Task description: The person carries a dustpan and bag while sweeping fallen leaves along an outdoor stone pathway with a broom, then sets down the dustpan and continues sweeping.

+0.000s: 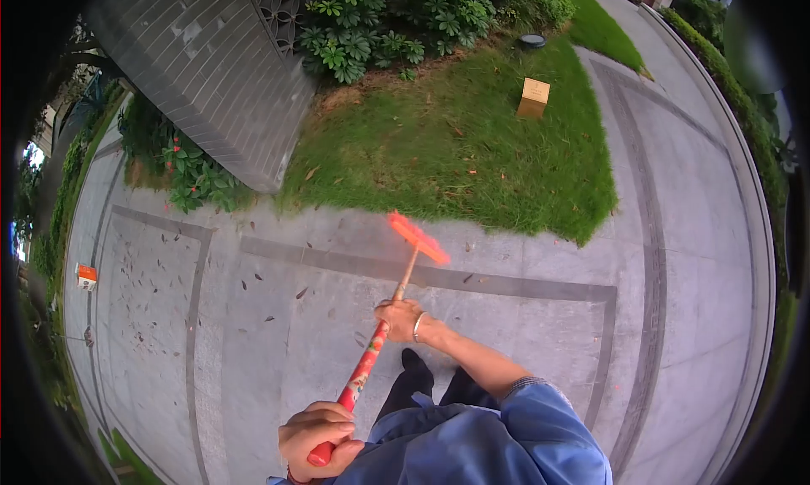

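A broom with a red patterned handle slants across the middle of the head view. Its orange-red head, slightly blurred, is over the grey paving just short of the grass edge. Near the bottom of the view, my left hand is wrapped round the handle's red end. Farther down the shaft, my right hand, with a bracelet at the wrist, is closed on the handle. Dry leaves lie scattered on the paving, mostly to the left of the broom.
Ahead lies a lawn with a small gold sign box and a dark round fixture. A grey tiled pillar stands at upper left, beside shrubs. An orange-and-white box-like object is at far left.
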`<state>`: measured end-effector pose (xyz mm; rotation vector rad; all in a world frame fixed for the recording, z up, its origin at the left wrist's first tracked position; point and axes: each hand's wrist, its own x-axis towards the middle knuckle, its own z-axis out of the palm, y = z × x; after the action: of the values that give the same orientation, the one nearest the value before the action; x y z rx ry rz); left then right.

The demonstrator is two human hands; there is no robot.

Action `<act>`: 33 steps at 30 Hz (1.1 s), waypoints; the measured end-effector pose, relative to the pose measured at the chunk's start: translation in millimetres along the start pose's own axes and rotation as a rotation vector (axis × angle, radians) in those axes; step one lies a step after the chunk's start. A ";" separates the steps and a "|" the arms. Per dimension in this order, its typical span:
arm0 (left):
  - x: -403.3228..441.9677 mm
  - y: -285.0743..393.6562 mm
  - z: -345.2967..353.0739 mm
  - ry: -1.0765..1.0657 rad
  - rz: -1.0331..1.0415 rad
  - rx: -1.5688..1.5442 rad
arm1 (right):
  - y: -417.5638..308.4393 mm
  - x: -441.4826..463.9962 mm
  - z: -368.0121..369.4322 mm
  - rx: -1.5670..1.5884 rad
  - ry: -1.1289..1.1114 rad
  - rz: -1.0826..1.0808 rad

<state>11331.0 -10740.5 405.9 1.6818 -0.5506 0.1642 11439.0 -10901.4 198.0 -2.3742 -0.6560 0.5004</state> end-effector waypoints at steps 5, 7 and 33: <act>-9.5 -82.1 22.7 -0.167 -0.174 -0.078 | 100.6 -55.0 28.9 -0.158 -0.106 0.422; -19.2 -116.6 57.1 -0.245 -0.218 -0.171 | 158.1 -85.0 48.1 -0.165 -0.168 0.495; -29.6 -38.8 -36.2 -0.187 -0.533 -0.306 | 21.4 -69.1 96.9 0.061 0.031 0.364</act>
<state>11329.6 -10694.4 366.2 1.4932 -0.2321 -0.4459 11342.5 -10910.4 125.6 -2.4456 -0.1880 0.6258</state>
